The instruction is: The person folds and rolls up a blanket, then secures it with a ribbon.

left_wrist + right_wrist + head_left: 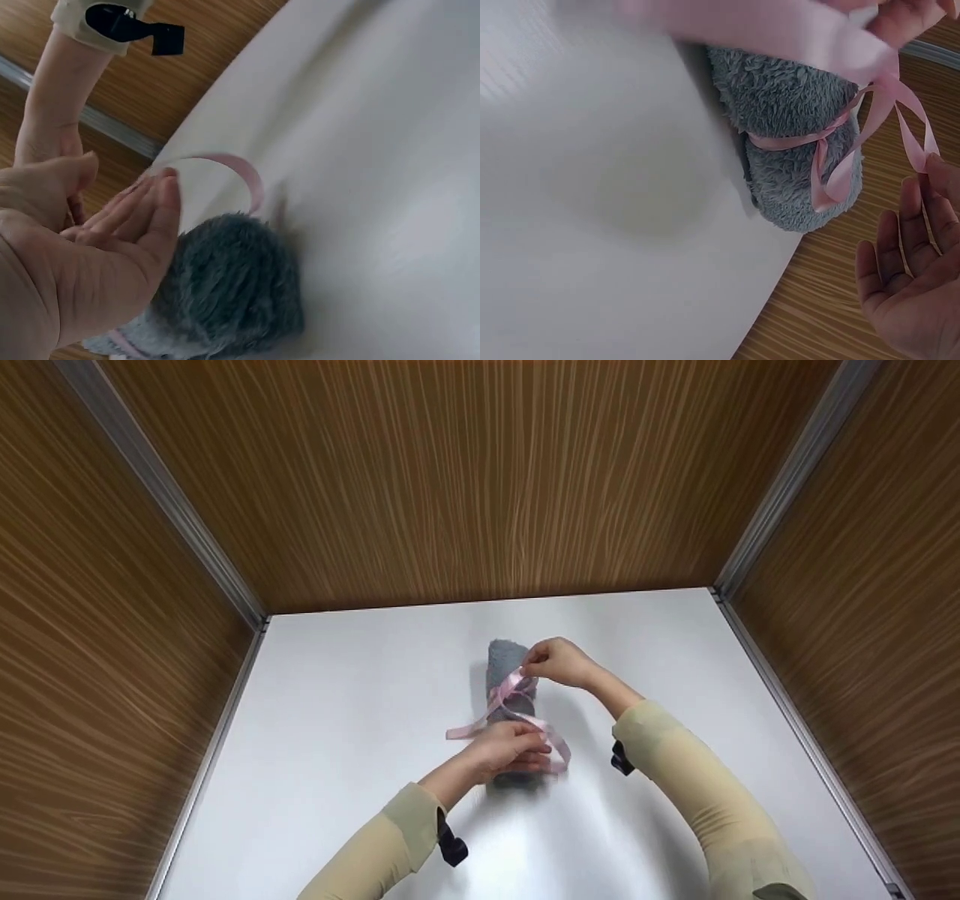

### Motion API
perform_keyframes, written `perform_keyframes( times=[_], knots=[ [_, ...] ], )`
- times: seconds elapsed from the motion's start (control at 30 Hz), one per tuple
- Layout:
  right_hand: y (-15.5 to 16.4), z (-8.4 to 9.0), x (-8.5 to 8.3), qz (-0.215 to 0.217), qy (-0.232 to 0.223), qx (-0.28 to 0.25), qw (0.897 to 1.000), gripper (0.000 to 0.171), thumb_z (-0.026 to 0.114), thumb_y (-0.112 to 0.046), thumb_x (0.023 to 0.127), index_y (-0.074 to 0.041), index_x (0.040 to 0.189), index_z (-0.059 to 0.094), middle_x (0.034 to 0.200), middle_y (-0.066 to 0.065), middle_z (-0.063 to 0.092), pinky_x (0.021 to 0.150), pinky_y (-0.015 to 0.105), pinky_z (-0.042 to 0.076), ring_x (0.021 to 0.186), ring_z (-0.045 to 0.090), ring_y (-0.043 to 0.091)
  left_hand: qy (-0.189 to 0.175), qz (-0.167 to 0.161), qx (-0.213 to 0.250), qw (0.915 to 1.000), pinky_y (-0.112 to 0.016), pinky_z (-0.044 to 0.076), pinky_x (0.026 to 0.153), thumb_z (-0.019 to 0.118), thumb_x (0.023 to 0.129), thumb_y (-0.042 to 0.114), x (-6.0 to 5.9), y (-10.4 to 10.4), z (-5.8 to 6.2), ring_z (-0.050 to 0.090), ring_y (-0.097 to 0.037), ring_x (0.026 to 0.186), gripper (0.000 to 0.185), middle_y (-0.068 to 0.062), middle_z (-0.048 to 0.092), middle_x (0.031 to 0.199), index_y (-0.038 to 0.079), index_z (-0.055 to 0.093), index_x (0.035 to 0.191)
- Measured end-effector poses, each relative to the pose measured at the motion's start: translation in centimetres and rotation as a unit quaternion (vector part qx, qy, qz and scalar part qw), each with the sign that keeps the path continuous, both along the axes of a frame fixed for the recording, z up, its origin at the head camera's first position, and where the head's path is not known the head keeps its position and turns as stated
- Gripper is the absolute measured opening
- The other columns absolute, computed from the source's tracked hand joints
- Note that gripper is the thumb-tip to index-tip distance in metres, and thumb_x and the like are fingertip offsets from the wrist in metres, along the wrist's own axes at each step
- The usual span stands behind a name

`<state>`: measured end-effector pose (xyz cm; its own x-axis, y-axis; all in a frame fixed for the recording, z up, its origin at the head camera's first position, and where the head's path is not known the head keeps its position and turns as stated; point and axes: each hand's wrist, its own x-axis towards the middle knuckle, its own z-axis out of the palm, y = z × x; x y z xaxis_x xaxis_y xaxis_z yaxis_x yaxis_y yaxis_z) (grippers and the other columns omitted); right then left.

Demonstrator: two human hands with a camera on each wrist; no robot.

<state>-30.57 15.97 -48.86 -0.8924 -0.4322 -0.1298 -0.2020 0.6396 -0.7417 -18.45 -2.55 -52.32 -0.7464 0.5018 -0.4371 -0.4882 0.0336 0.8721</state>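
A grey fluffy rolled towel (506, 660) lies on the white tabletop, pointing away from me. Around its middle runs a pink ribbon (784, 141), knotted on top with loops and loose tails. My right hand (559, 661) pinches a ribbon loop between thumb and fingertip above the knot, its other fingers loosely bent in the right wrist view. Over the towel's near part, my left hand (506, 750) has its fingers fairly straight, with a ribbon tail curving past the fingertips. In the left wrist view no ribbon shows clearly gripped by the left hand (90, 262).
Brown wood-grain panels (480, 487) enclose the white tabletop (360, 682) at the back and both sides. Metal rails (180, 517) run along the corners. Each sleeve cuff has a black strap piece (452, 844) at the wrist.
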Motion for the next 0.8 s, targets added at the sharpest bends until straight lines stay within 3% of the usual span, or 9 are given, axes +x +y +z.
perform_keyframes(
  times=[0.1,0.2,0.33,0.43,0.53,0.67,0.8],
  knots=[
    [0.1,0.1,0.1,0.0,-0.005,-0.007,1.0,0.016,0.074,-0.023,0.094,-0.008,0.098,0.077,0.09,0.001,0.073,0.078,0.036,0.052,0.083,0.063,0.016,0.056,-0.062,-0.073,0.9938,-0.031,0.061,0.071,0.061,0.103,0.021,-0.4,-1.1,0.7,0.074,-0.023,0.084,0.031,-0.019,0.075,0.104,-0.005,0.069,0.118],
    [0.1,0.1,0.1,0.001,-0.009,-0.013,1.0,0.016,0.074,-0.023,0.094,-0.008,0.098,0.077,0.09,0.001,0.073,0.078,0.036,0.052,0.082,0.063,0.015,0.133,-0.079,-0.144,0.9775,-0.025,0.054,0.059,0.064,0.101,0.026,-1.3,-2.4,1.6,0.067,-0.013,0.067,0.027,-0.009,0.075,0.086,0.002,0.075,0.104],
    [0.1,0.0,0.1,0.003,-0.006,-0.016,1.0,0.016,0.073,-0.022,0.095,-0.007,0.099,0.077,0.089,0.001,0.073,0.078,0.035,0.052,0.082,0.063,0.016,0.234,-0.02,-0.216,0.9478,-0.025,0.047,0.059,0.068,0.098,0.027,-3.2,-3.8,2.4,0.056,-0.01,0.068,0.021,0.004,0.064,0.077,0.007,0.073,0.094],
    [0.1,0.0,0.0,0.002,-0.003,-0.016,1.0,0.016,0.074,-0.022,0.095,-0.007,0.099,0.077,0.088,0.002,0.073,0.075,0.034,0.052,0.081,0.062,0.016,0.291,0.037,-0.255,0.9214,-0.029,0.047,0.067,0.066,0.097,0.025,-4.6,-4.5,2.4,0.056,-0.012,0.077,0.017,0.004,0.062,0.088,0.011,0.074,0.103],
    [0.0,-0.1,0.1,0.004,-0.005,-0.019,1.0,0.015,0.074,-0.022,0.095,-0.007,0.098,0.077,0.087,0.001,0.072,0.072,0.032,0.052,0.08,0.062,0.016,0.329,0.068,-0.282,0.8987,-0.034,0.051,0.079,0.065,0.098,0.025,-5.7,-4.8,2.2,0.06,-0.017,0.091,0.024,0.001,0.064,0.105,0.014,0.074,0.118],
    [-0.3,0.0,0.2,0.012,-0.01,-0.026,1.0,0.014,0.075,-0.022,0.095,-0.009,0.096,0.076,0.087,0.002,0.072,0.07,0.03,0.052,0.079,0.062,0.017,0.359,0.063,-0.308,0.879,-0.04,0.05,0.092,0.069,0.098,0.028,-6.5,-4.4,1.9,0.059,-0.025,0.108,0.034,-0.005,0.063,0.122,0.013,0.071,0.128],
    [-0.8,0.5,0.5,0.026,-0.015,-0.038,0.999,0.014,0.074,-0.023,0.095,-0.009,0.095,0.077,0.09,0.008,0.073,0.07,0.03,0.051,0.083,0.066,0.027,0.357,0.048,-0.329,0.873,-0.041,0.047,0.098,0.07,0.099,0.034,-6.8,-4.0,1.8,0.054,-0.025,0.116,0.037,-0.004,0.061,0.129,0.016,0.07,0.131]
  ],
)
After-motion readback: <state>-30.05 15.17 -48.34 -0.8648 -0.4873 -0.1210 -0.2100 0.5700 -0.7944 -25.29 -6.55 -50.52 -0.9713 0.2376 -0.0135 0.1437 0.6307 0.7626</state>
